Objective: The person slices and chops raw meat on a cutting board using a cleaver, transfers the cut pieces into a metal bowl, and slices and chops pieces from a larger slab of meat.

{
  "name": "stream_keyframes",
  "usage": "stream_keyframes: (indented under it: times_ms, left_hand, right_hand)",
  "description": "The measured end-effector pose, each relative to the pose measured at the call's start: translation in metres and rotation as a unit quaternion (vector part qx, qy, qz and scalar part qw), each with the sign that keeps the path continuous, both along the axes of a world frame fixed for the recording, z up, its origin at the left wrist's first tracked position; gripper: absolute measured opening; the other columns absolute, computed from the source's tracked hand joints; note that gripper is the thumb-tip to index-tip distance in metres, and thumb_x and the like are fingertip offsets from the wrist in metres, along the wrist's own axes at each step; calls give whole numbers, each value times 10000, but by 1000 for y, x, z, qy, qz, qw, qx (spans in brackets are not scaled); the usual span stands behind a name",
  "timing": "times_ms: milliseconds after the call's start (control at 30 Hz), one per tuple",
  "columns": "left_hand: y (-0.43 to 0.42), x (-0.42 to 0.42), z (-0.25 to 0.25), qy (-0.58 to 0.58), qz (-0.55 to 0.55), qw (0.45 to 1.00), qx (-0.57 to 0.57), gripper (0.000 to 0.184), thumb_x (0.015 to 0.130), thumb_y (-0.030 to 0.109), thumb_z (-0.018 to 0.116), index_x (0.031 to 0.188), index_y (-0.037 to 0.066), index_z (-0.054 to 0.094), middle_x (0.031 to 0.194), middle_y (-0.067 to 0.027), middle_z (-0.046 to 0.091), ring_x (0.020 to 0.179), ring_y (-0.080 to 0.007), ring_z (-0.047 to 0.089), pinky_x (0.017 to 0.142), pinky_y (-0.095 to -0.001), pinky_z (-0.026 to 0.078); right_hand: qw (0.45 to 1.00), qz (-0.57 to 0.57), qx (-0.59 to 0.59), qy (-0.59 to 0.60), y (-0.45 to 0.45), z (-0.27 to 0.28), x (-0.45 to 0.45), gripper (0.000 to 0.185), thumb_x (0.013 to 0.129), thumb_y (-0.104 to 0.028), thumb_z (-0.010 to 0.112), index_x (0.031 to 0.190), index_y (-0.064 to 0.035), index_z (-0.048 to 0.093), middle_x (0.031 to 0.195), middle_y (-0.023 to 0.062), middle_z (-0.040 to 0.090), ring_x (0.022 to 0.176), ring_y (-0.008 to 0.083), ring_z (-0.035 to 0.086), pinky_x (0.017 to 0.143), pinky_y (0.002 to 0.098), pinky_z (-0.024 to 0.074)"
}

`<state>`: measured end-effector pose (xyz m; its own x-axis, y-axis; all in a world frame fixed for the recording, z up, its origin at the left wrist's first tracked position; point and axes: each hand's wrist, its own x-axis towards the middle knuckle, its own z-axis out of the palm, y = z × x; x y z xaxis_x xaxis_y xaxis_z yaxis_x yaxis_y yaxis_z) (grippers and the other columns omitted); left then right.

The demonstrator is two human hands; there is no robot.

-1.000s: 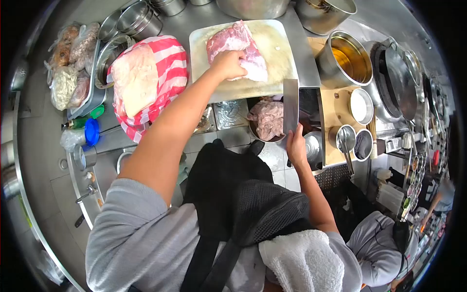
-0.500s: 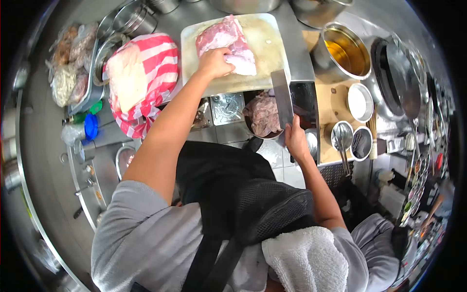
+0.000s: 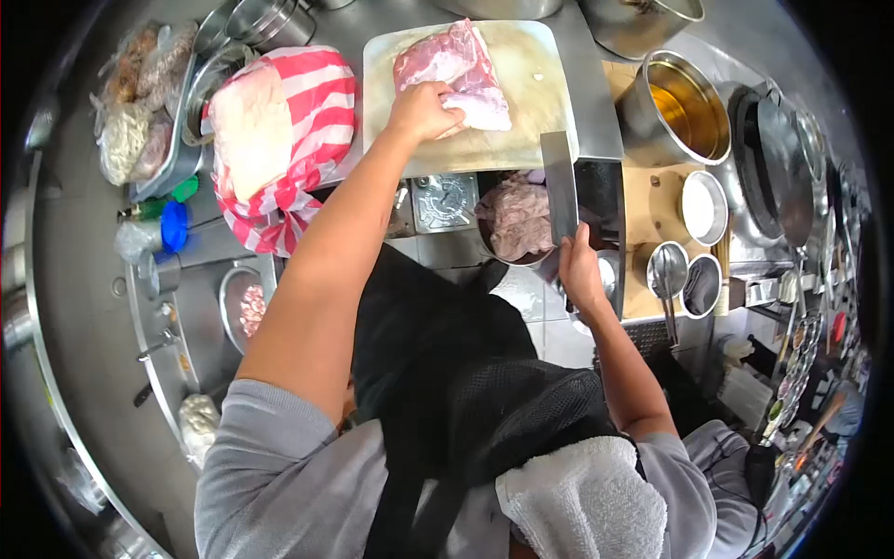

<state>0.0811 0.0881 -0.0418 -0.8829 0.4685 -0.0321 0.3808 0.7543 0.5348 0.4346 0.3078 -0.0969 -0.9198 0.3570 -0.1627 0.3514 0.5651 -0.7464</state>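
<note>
A slab of raw pink meat (image 3: 456, 61) with a pale fatty edge lies on the left half of a white cutting board (image 3: 531, 93). My left hand (image 3: 426, 112) grips its near edge, fingers curled over the meat. In my right hand (image 3: 583, 270), a cleaver (image 3: 560, 182) is held by its handle, the fingers wrapped round it. Its broad blade points away from me, and the tip overlaps the board's near right corner in view. Below the board, partly behind the blade, a round pot (image 3: 503, 257) is heaped with pale cut meat (image 3: 520, 216).
Left of the board, a large pale slab (image 3: 250, 130) rests on a red-and-white striped bag (image 3: 321, 102). To the right stand a pot of amber liquid (image 3: 684, 112), a white bowl (image 3: 703, 207) and spoons (image 3: 669, 279). A metal bowl (image 3: 233, 298) of small meat pieces sits lower left.
The whole view has shifted, so the board and counter appear a little further right. My hands, the meat and the cleaver keep nearly the same places relative to the board.
</note>
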Motion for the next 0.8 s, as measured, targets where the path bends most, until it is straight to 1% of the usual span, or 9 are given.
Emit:
stream_keyframes:
  times_ms: [100, 133, 300, 433, 500, 633, 700, 767, 800]
  left_hand:
    - [-1, -14, -13, -38, 4, 998, 47, 570, 792, 363, 853, 1267, 51, 808, 1160, -197, 826, 1039, -326, 801, 954, -410, 614]
    - [-2, -12, -12, -47, -5, 997, 57, 569, 795, 353, 859, 1271, 44, 806, 1150, -196, 828, 1028, -317, 801, 948, -405, 614]
    - [-4, 23, -2, -34, -38, 998, 45, 583, 774, 351, 885, 1261, 41, 805, 1172, -203, 821, 1058, -339, 792, 961, -415, 612]
    - [2, 84, 4, 42, -59, 996, 55, 570, 753, 295, 876, 1274, 87, 781, 1143, -168, 791, 1060, -393, 752, 958, -471, 602]
    - [-1, 102, -26, 215, -92, 969, 83, 598, 757, 279, 867, 1323, 115, 766, 1169, -133, 748, 1129, -370, 715, 985, -479, 576]
    - [-9, 95, -2, 48, -112, 988, 93, 611, 857, 329, 854, 1409, 89, 749, 1400, -130, 675, 1312, -374, 614, 1185, -577, 424]
    - [-6, 63, -3, 95, -84, 988, 87, 636, 903, 377, 821, 1463, 94, 715, 1493, -149, 632, 1389, -400, 564, 1226, -593, 382]
    - [7, 25, -12, 137, -60, 985, 83, 664, 948, 425, 789, 1517, 99, 680, 1585, -168, 589, 1466, -427, 515, 1268, -608, 340]
    - [16, 4, -20, 173, -43, 984, 21, 725, 975, 496, 742, 1580, 117, 616, 1677, -171, 494, 1550, -439, 412, 1303, -608, 286]
  right_hand:
    - [999, 7, 49, -12, 5, 8, 0, 387, 1107, -121, 561, 1431, 5, 391, 927, 409, 704, 942, 625, 682, 775, 654, 518]
    - [1000, 6, 27, -15, 10, 7, 0, 481, 1134, -165, 564, 1516, 81, 406, 931, 364, 707, 925, 577, 710, 745, 557, 540]
    - [998, 9, 54, -3, 20, 11, -1, 515, 1117, -176, 589, 1529, 67, 400, 943, 394, 704, 941, 589, 714, 762, 577, 547]
    - [999, 13, 50, -16, 21, 31, -5, 402, 1097, -143, 591, 1417, 49, 442, 987, 433, 693, 1019, 627, 667, 819, 652, 525]
    - [997, 30, 64, 20, 24, 34, -5, 411, 1096, -138, 583, 1438, 42, 446, 998, 437, 694, 1024, 626, 668, 832, 650, 527]
    - [997, 42, 39, -45, 32, 57, -15, 479, 1087, -146, 578, 1516, 18, 441, 1082, 432, 702, 1092, 609, 675, 914, 644, 527]
    - [998, 40, 8, -37, 41, 63, -23, 491, 1086, -151, 574, 1530, 10, 437, 1111, 424, 706, 1121, 604, 671, 944, 640, 528]
    - [998, 51, 22, 20, 49, 59, -30, 515, 1100, -150, 555, 1590, -56, 426, 1007, 355, 737, 944, 557, 735, 825, 547, 572]
    - [999, 49, -1, 21, 46, 74, -36, 566, 1096, -123, 545, 1638, -91, 387, 1015, 362, 737, 946, 568, 727, 840, 573, 563]
